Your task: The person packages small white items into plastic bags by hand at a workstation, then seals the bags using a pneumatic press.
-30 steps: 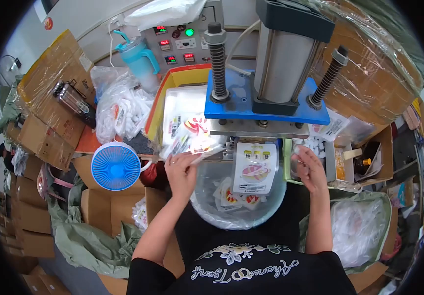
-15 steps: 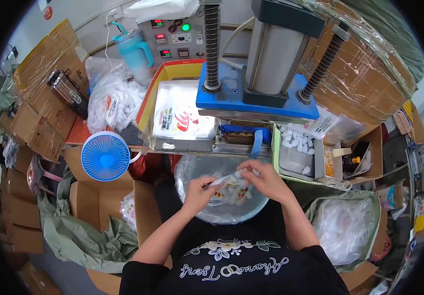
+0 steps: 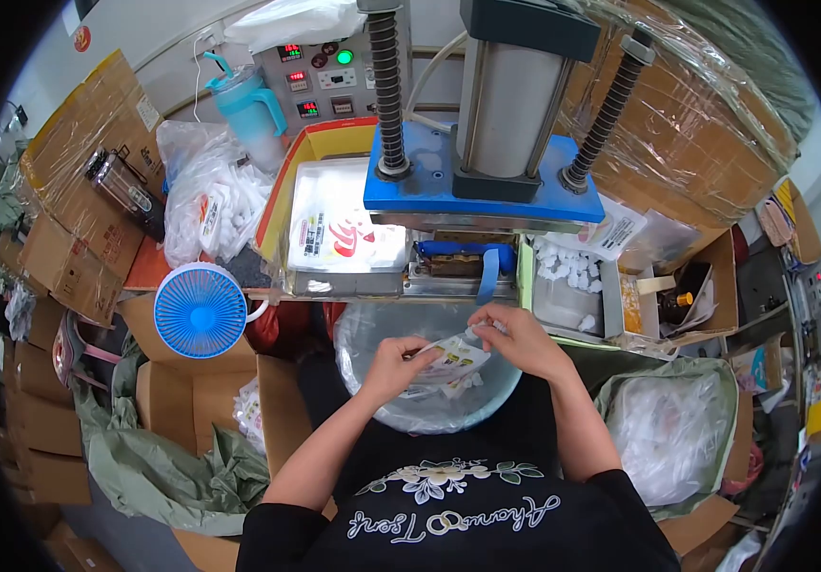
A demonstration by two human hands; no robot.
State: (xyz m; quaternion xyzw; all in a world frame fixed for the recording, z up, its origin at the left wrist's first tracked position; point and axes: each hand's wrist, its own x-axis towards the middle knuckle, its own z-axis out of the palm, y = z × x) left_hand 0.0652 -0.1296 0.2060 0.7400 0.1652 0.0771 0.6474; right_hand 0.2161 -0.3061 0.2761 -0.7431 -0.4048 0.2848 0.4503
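A small printed plastic pouch [image 3: 454, 360], white and clear with coloured pictures, is stretched between my hands over a lined basin. My left hand [image 3: 393, 368] pinches its left edge. At the upper right corner, my right hand [image 3: 517, 341] has its fingers closed on the pouch, near a small whitish piece too hidden to name. Beneath the hands is the round basin [image 3: 357, 329] with a clear plastic liner; some more pouches seem to lie in it, partly covered by the held one.
A press with a blue plate [image 3: 429, 181] stands ahead. Left of it lies a stack of printed sheets or bags [image 3: 345, 221]; right is a tray of small white pieces [image 3: 570, 310]. A blue fan [image 3: 201, 310], open carton [image 3: 174, 400] and lined bin [image 3: 663, 434] surround the basin.
The pouch has turned flatter, its printed face now showing more. My left hand has shifted slightly right, and my right hand slightly right and up. The camera view has tilted a little.
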